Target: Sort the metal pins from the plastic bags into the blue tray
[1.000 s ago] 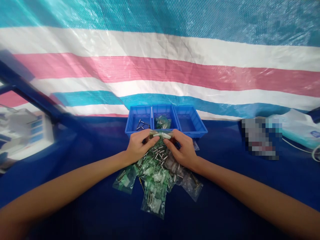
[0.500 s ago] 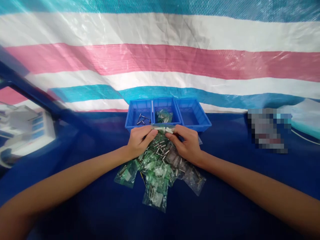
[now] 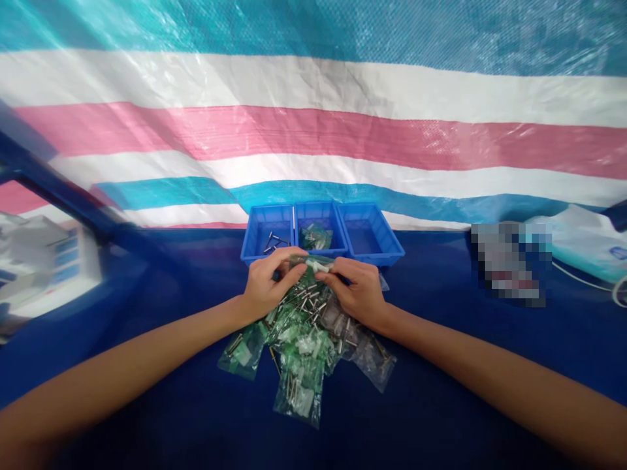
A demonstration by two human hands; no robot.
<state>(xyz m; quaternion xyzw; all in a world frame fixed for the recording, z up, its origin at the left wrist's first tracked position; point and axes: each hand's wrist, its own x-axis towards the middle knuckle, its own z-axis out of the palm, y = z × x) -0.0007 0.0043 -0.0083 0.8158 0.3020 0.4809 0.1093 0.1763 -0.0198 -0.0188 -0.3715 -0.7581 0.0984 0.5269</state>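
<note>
Both hands pinch one small clear bag [image 3: 313, 264] between them, just in front of three blue bins. My left hand [image 3: 267, 287] grips its left end and my right hand [image 3: 357, 290] its right end, fingers closed. The bag holds white plastic pieces and metal pins. Under my hands lies a pile of similar green-tinted bags [image 3: 304, 346] on the dark blue table. The left bin [image 3: 255, 236] holds loose metal pins, the middle bin [image 3: 316, 236] holds green and white pieces, and the right bin [image 3: 369, 238] looks empty.
A striped tarp [image 3: 313, 130] of pink, white and teal hangs behind the bins. At the right are a blurred-out item [image 3: 507, 264] and a white and teal package [image 3: 582, 251] with a white cable. A blue frame and white boxes [image 3: 44, 261] stand at the left.
The hands keep hold of the same small bag and shift only slightly. The view has tilted up and down a little.
</note>
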